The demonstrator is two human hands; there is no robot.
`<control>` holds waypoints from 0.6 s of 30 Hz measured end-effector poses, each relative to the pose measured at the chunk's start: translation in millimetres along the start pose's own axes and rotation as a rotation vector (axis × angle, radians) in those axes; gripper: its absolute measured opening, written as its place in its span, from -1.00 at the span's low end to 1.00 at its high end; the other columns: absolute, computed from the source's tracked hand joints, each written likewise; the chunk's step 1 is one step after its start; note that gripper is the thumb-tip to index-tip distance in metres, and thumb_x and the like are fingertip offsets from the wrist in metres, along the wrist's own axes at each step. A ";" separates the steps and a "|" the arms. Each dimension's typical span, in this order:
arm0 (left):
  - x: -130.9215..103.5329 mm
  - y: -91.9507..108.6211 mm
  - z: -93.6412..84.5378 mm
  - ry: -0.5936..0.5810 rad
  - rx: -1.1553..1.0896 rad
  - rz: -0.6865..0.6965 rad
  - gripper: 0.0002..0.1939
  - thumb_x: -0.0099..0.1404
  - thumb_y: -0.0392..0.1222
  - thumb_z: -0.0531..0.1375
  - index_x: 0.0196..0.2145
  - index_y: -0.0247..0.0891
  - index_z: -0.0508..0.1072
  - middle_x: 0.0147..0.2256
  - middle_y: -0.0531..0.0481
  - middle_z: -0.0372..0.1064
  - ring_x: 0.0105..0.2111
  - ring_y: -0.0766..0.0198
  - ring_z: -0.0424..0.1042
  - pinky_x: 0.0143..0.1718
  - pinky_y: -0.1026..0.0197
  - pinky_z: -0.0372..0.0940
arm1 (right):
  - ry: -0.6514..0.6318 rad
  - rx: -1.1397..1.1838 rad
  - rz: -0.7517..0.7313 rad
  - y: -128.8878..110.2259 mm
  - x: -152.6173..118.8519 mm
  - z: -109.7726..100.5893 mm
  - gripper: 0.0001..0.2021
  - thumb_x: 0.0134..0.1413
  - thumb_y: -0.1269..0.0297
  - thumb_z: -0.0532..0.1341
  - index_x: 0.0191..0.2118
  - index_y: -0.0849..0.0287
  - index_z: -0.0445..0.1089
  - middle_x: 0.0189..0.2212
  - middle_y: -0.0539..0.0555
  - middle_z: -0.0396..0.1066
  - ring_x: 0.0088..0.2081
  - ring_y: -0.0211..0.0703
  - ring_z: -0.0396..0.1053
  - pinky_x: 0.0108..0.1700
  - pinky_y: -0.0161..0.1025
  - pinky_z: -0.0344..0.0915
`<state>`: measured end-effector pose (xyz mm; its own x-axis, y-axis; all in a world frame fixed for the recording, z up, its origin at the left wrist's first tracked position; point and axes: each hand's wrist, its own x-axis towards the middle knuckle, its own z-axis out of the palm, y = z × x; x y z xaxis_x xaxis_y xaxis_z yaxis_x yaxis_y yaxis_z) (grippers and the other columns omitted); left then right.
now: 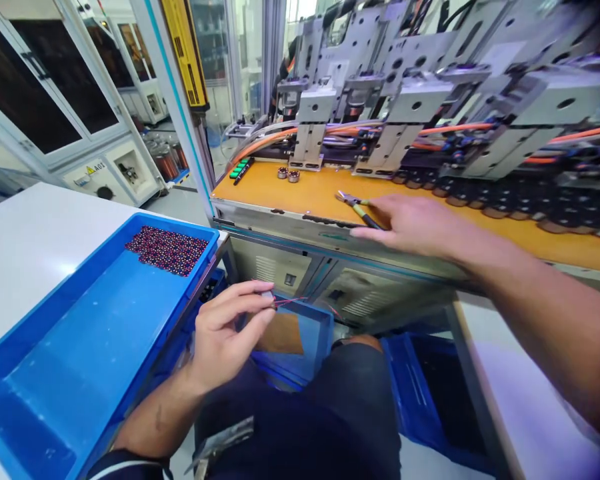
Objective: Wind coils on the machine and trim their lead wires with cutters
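Note:
My left hand (227, 327) pinches a small grey part (267, 295) between thumb and fingertips, above my lap. Thin red wires (291, 301) stick out from it to the right; the fingers cover most of the part. At the front edge of the orange bench top (325, 190), my right hand (410, 223) is around the handles of a pair of diagonal cutters (357, 208). Its thumb lies below the handles and the other fingers above. The cutters' metal jaws point left, and the handle ends are partly hidden by the hand.
A blue tray (80, 347) at left holds many small dark-and-red parts (167, 250) at its far end. Behind the bench stand machine heads (320, 110) with orange hoses. Two small round parts (288, 175) and a row of dark parts (500, 198) sit there. Below is a blue bin (325, 333).

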<state>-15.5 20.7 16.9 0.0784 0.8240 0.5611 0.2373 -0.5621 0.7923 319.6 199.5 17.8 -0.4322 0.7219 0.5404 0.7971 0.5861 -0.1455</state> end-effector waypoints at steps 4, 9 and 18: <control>1.8 -0.5 4.6 0.017 -0.027 -0.014 -0.77 0.18 -0.45 0.30 -0.22 -0.21 0.61 -0.13 -0.13 0.57 -0.12 0.18 0.55 -0.10 0.16 0.48 | 0.007 0.009 -0.012 -43.0 -48.8 -15.6 -0.58 -0.03 0.11 0.31 -0.07 0.26 0.43 -0.28 0.27 0.40 -0.26 0.07 0.40 -0.26 -0.05 0.37; 4.1 -2.6 10.0 -0.016 -0.061 -0.026 -0.74 0.17 -0.47 0.30 -0.22 -0.21 0.61 -0.13 -0.11 0.57 -0.11 0.18 0.54 -0.05 0.14 0.45 | -0.093 0.461 0.087 -145.2 -119.1 -13.9 -0.49 0.12 0.44 0.17 0.21 0.15 0.19 -0.20 0.15 0.44 -0.26 -0.14 0.47 -0.22 -0.24 0.46; 2.1 -2.6 16.5 -0.081 -0.046 -0.019 -0.74 0.18 -0.45 0.30 -0.19 -0.22 0.60 -0.11 -0.13 0.56 -0.10 0.14 0.54 -0.05 0.10 0.45 | -0.270 1.173 0.220 -206.0 -146.0 -9.4 -0.24 0.07 0.59 0.13 0.36 -0.04 -0.03 0.06 0.22 0.38 0.08 -0.03 0.41 0.12 0.01 0.37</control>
<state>0.0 25.0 12.1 0.1530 0.8363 0.5265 0.1948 -0.5478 0.8136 222.4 -30.1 -23.3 -0.5211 0.8189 0.2405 0.0615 0.3171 -0.9464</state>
